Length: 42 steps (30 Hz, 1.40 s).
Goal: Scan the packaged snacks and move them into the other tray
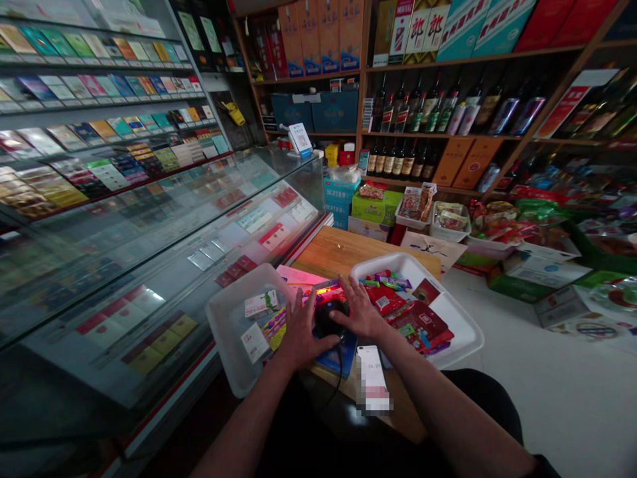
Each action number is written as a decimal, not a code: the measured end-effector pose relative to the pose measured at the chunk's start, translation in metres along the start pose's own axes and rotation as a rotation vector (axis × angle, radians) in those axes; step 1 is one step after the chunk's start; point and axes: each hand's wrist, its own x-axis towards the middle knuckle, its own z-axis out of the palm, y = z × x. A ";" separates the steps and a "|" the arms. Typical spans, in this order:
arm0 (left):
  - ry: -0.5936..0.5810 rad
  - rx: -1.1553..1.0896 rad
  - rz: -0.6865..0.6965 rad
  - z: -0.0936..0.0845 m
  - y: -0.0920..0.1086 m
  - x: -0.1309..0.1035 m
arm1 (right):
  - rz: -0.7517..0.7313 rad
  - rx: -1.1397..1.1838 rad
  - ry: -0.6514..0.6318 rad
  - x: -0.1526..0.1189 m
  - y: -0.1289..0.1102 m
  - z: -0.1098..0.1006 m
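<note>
A round black barcode scanner (330, 317) with a cable stands at the near end of the wooden table, casting red light forward. My left hand (301, 333) is at its left side, fingers stretched out and thumb pointing right below it. My right hand (359, 311) is on its right side, fingers spread and the thumb lying over the scanner's edge. Under the scanner is a blue flat item (338, 358), partly covered by my hands. A white-screened phone (372, 375) lies just below my right wrist. Behind the scanner shows a pink sheet (298, 275).
A translucent tub (223, 332) with small boxes sits left, and a white tub (468, 335) of packaged sweets sits right on the wooden table (323, 247). A glass counter (164, 265) runs along the left. Bottle shelves (448, 133) and snack baskets (450, 222) stand behind.
</note>
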 end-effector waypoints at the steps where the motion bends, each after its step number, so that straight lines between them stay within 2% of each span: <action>1: -0.001 -0.005 -0.002 0.001 0.000 0.000 | 0.006 -0.002 0.005 0.000 0.001 0.000; 16: -0.021 -0.003 0.001 0.005 0.002 0.001 | 0.019 -0.031 0.028 -0.004 0.006 0.004; 20: 0.018 0.015 0.014 0.000 0.003 -0.002 | -0.005 -0.035 0.021 -0.003 -0.003 -0.002; 25: 0.050 0.039 0.003 -0.015 0.003 -0.011 | -0.031 -0.042 -0.011 0.003 -0.028 -0.011; 29: 0.097 0.037 -0.042 -0.030 0.000 -0.027 | -0.071 -0.052 -0.030 0.006 -0.053 -0.009; 34: 0.168 0.058 -0.105 -0.045 -0.010 -0.060 | -0.166 -0.088 -0.077 0.010 -0.081 0.003; 42: 0.215 0.175 -0.241 -0.052 -0.026 -0.107 | -0.251 -0.091 -0.140 0.007 -0.116 0.025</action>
